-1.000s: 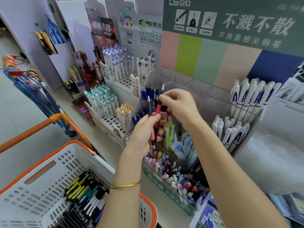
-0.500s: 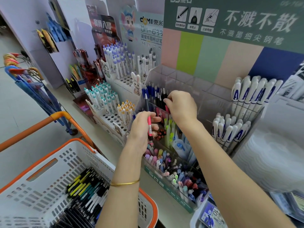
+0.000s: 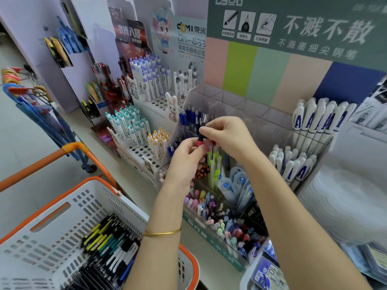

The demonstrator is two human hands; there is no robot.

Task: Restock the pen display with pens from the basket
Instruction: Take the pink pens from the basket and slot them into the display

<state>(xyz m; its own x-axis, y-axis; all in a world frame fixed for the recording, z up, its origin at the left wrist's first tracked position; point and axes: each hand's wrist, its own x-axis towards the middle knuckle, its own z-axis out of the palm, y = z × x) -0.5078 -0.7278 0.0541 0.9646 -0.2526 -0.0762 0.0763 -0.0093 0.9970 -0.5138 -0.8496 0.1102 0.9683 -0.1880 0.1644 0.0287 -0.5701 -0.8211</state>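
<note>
The left hand (image 3: 185,158) has lifted the pink pen (image 3: 200,141) up to the right hand (image 3: 229,135), and now both have it: left fingers curled round the lower barrel, right thumb and forefinger pinching the dark upper end. It stands near upright between them, just above the clear pen display (image 3: 230,99), with the basket (image 3: 31,248) well off at lower left.

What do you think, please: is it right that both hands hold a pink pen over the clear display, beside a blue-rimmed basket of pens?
No: the head view shows the basket rimmed in orange, not blue. The left hand and right hand hold the pink pen over the clear display.
</note>
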